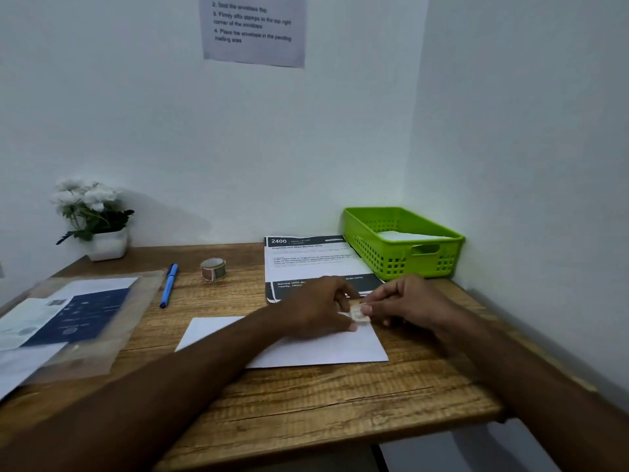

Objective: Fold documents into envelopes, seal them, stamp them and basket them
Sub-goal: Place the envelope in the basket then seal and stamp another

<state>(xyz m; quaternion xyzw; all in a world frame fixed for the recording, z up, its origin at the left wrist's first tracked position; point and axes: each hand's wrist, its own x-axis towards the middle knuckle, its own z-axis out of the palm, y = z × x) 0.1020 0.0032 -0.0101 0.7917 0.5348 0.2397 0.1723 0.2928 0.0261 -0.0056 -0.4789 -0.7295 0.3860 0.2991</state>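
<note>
Head view, left to right, clock bearings taken from the envelope's centre.

- 9 o'clock: clear plastic sleeve (112, 335) with papers inside. It was blurred and cut off by the frame's left edge, and I could not read the print.
- 10 o'clock, far corner of the table (340, 403): white flowers in a white pot (109, 245).
- 10 to 11 o'clock: blue pen (169, 286) lying flat, then the stamp roll (213, 269) standing on its edge, apart from the pen.
- Centre: white envelope (306, 349) flat on the table. The left forearm crossed and hid its upper middle.
- 1 o'clock: left hand (320, 308) with fingers curled, pinching the left edge of a single stamp (357, 313); its fingertips were mostly hidden behind the knuckles. The right hand (408, 304) pinched the stamp's right edge between thumb and forefinger. The stamp sat over the envelope's top right corner, and I could not tell whether it touched the paper.
- 12 o'clock: printed documents (313, 264), near edge covered by both hands.
- 1 to 2 o'clock, against the wall: green basket (401, 264) with white paper (408, 236) inside, only partly visible above the rim.
- Above: wall notice (253, 28), top cut off.
</note>
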